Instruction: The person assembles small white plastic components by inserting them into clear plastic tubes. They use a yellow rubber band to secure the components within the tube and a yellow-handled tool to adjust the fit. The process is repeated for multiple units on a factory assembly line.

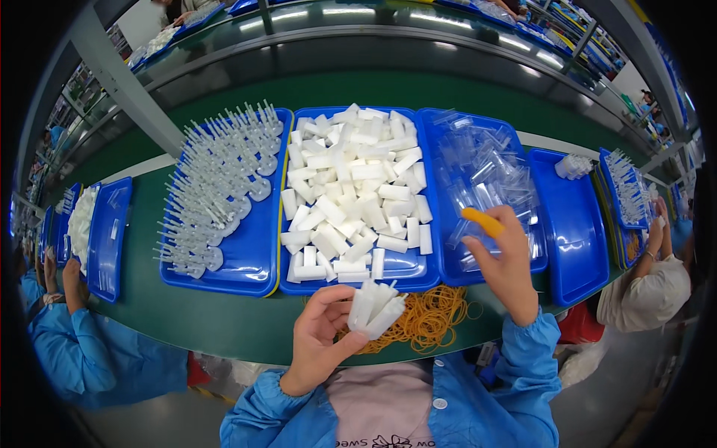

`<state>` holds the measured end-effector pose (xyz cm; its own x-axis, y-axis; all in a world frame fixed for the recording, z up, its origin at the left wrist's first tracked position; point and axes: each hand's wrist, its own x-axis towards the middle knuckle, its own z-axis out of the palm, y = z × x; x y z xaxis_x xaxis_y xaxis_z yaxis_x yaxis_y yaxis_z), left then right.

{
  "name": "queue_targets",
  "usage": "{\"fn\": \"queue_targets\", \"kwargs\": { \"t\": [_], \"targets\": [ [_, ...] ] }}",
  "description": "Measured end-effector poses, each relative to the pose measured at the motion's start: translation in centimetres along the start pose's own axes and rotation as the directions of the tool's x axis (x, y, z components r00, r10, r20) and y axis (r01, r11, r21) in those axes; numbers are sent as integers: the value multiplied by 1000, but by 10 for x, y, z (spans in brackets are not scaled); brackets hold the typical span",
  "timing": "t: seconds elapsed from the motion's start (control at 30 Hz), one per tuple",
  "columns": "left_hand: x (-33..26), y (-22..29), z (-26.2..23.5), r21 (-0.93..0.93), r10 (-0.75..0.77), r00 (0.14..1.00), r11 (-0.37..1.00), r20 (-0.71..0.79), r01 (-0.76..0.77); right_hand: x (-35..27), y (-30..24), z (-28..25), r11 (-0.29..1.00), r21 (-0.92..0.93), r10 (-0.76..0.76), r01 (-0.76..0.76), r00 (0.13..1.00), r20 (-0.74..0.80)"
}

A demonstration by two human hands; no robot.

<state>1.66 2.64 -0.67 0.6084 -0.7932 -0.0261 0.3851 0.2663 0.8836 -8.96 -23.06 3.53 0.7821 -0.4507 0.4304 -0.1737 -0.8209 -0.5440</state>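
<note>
My left hand [320, 336] grips a bundle of several white plastic tubes [376, 308] just above the near edge of the green belt. My right hand [506, 263], with an orange cot on one finger, reaches over the blue tray of clear plastic caps [485, 175], fingers apart over the caps; no cap shows between them. A pile of yellow rubber bands [429, 317] lies on the belt between my hands. Ahead of my left hand stands a blue tray full of loose white tubes [351, 194].
A blue tray of clear stemmed parts [216, 194] sits at the left. An almost bare blue tray [571, 224] sits to the right. Workers in blue coats stand at both sides, with more trays [108, 231] by them. A grey metal post [123, 82] slants at the upper left.
</note>
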Motion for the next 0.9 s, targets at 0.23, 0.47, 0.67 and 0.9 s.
{"fn": "queue_targets", "kwargs": {
  "t": [0.23,0.47,0.67,0.9],
  "targets": [
    [3,-4,7,259,135,985,953,108,-159,-26,-54,-1,514,824,123,-236,972,202],
    [0,-1,5,438,185,974,870,133,-226,-28,-68,11,439,855,87,-276,960,265],
    [-1,3,7,450,189,977,867,100,-214,-25,-67,7,463,829,117,-313,949,292],
    [1,6,8,500,305,944,802,126,-326,-29,-68,9,460,840,104,-288,957,271]
  ]
}}
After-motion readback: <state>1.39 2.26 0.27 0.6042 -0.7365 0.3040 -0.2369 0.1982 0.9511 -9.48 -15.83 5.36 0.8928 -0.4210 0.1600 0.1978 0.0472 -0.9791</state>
